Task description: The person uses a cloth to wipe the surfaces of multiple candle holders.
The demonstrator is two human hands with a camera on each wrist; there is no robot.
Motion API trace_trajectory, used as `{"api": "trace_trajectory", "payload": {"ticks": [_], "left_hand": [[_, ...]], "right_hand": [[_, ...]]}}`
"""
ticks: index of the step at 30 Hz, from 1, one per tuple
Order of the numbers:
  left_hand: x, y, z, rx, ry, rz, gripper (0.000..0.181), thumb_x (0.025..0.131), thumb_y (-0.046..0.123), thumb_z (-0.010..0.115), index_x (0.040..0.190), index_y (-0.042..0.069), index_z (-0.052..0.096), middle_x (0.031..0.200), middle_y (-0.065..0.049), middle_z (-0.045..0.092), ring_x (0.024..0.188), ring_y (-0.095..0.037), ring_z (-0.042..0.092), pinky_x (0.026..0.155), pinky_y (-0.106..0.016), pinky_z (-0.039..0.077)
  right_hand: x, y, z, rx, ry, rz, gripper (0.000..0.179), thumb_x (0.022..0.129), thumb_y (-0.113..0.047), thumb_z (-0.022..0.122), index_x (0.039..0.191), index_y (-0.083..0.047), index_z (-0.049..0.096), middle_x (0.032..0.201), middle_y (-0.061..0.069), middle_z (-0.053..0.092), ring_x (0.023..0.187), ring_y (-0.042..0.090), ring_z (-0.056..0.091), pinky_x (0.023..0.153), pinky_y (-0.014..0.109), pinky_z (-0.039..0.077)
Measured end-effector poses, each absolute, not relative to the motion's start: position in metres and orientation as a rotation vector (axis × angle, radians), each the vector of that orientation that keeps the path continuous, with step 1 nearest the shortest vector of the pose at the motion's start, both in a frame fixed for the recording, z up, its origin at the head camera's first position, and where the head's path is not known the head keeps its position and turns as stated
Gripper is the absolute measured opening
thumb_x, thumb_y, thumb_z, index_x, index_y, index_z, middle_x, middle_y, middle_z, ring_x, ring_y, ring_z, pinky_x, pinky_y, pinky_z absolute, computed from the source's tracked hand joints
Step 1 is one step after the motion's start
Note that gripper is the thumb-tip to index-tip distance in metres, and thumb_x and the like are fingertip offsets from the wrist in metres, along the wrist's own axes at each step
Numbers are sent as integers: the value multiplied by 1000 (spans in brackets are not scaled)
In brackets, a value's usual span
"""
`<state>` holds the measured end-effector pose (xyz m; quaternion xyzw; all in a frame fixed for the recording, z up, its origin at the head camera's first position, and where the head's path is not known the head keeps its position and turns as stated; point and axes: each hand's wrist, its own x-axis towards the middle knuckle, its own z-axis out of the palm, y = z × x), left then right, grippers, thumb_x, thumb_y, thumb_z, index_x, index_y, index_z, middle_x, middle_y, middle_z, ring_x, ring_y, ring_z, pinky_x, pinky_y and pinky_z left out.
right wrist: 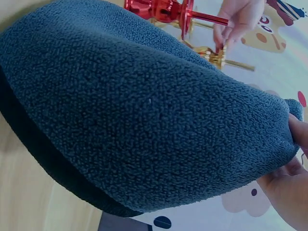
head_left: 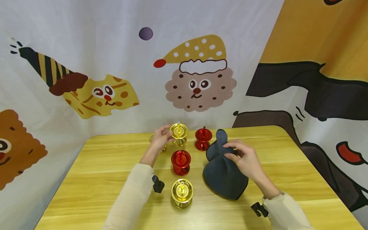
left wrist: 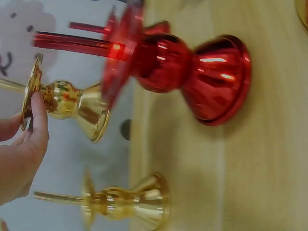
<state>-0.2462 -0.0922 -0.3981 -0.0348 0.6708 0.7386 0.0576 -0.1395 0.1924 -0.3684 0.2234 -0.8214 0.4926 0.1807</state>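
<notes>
My left hand (head_left: pixel 161 138) pinches the dish rim of a gold candle holder (head_left: pixel 179 131) at the back of the table. In the left wrist view its base stands apart from the wood. A second gold candle holder (head_left: pixel 164 149) is partly hidden behind that hand. With thumb and fingers, my right hand (head_left: pixel 246 158) grips the gathered upper part of a dark blue-grey towel (head_left: pixel 225 175). The towel's fuzzy cloth (right wrist: pixel 144 110) hangs down to a dark edge and fills much of the right wrist view.
One red candle holder (head_left: pixel 203 135) stands at the back, left of the towel; another red candle holder (head_left: pixel 181 159) stands mid-table. Nearest me is a gold candle holder (head_left: pixel 182 191). A printed cloth backdrop (head_left: pixel 120 48) hangs behind the wooden table (head_left: pixel 95 179).
</notes>
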Motion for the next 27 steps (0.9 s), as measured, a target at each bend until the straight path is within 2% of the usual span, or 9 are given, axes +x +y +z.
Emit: {"api": "trace_trajectory", "payload": {"ticks": [4, 7, 12, 14, 20, 27], "left_hand": [[-250, -87, -415, -148, 2081, 2220, 36, 91, -9, 45, 127, -13, 40, 102, -28, 54, 78, -24, 61, 74, -36, 54], [-255, -87, -434, -166, 2080, 2274, 33, 90, -10, 47, 122, -12, 44, 96, -27, 56, 79, -29, 62, 72, -37, 55], [-294, -98, -515, 33, 1989, 2442, 25, 87, -3, 58, 112, -3, 56, 83, -20, 61, 72, -28, 64, 63, -35, 56], [-297, -96, -523, -12, 2017, 2412, 26, 87, -2, 57, 114, -3, 55, 87, -22, 61, 75, -30, 64, 66, -37, 56], [-244, -82, -447, -225, 2110, 2244, 32, 91, -11, 43, 122, -16, 42, 102, -33, 53, 93, -39, 56, 81, -41, 52], [-249, -82, -454, -214, 2041, 2253, 42, 90, -14, 41, 131, -15, 34, 111, -36, 49, 92, -38, 57, 83, -35, 51]], "right_hand": [[-138, 192, -373, 635, -2333, 1416, 32, 70, 15, 69, 97, -1, 66, 98, 12, 62, 84, 10, 56, 59, 21, 51], [-137, 193, -378, 643, -2340, 1424, 32, 70, 15, 69, 98, -1, 66, 98, 13, 62, 84, 11, 57, 61, 21, 52], [-137, 194, -384, 656, -2344, 1431, 33, 70, 15, 69, 98, -1, 65, 97, 12, 61, 81, 13, 58, 60, 22, 53], [-136, 194, -385, 652, -2345, 1433, 33, 70, 15, 69, 98, -2, 65, 97, 11, 61, 81, 13, 58, 59, 22, 52], [-137, 194, -390, 668, -2347, 1458, 33, 70, 16, 69, 98, -1, 65, 96, 12, 61, 84, 12, 58, 61, 22, 53], [-136, 195, -390, 623, -2393, 1400, 33, 71, 13, 69, 99, -3, 66, 98, 10, 62, 85, 12, 58, 62, 23, 53]]}}
